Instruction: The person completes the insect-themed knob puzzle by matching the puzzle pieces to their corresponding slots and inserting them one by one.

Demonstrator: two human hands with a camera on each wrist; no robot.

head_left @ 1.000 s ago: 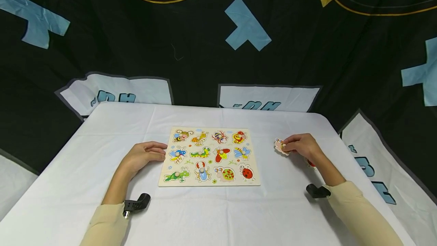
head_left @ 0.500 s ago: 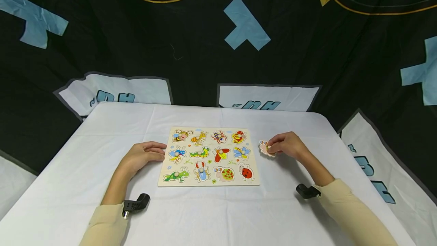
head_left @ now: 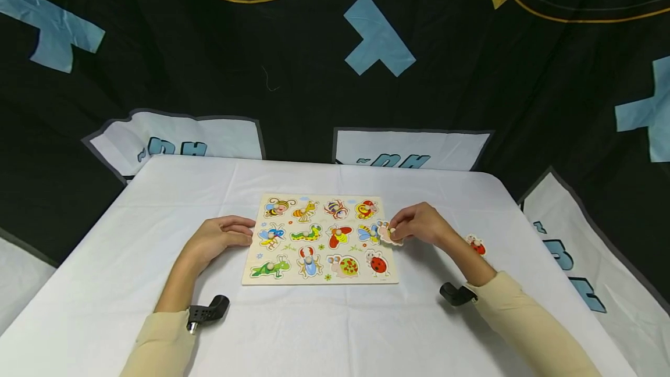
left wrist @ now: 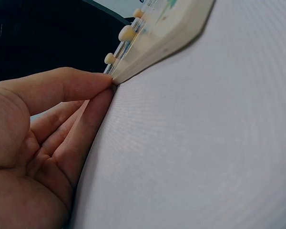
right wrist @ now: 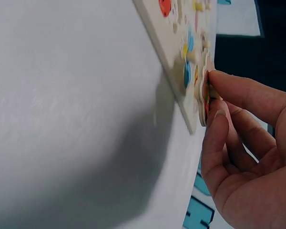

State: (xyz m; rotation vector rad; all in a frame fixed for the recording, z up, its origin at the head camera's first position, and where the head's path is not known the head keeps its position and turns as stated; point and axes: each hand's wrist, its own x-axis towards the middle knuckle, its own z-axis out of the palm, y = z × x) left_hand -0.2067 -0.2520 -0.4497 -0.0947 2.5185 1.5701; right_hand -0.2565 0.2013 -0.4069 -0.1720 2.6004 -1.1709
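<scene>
A wooden peg puzzle board (head_left: 320, 240) with several insect pictures lies flat on the table. My left hand (head_left: 222, 234) rests at its left side; in the left wrist view the fingertips (left wrist: 102, 86) touch the board's edge. My right hand (head_left: 421, 226) pinches a pinkish wooden puzzle piece (head_left: 386, 233) with a wavy outline, held over the board's right edge near the blue dragonfly (head_left: 368, 234). In the right wrist view the piece (right wrist: 203, 93) stands edge-on, apart from the board, partly covered by the fingers. The snail (head_left: 344, 266) and ladybug (head_left: 378, 263) pictures show no clear knob.
A ladybug puzzle piece (head_left: 476, 244) lies on the white tablecloth (head_left: 314, 330) to the right, beside the right forearm. A dark curtain (head_left: 209, 74) with blue and yellow shapes hangs behind the table. Each wrist wears a black camera mount (head_left: 209, 310).
My right hand has carried the puzzle piece leftward, from the right of the table to the board's right edge. The ladybug piece has come into fuller view. The left hand stays put.
</scene>
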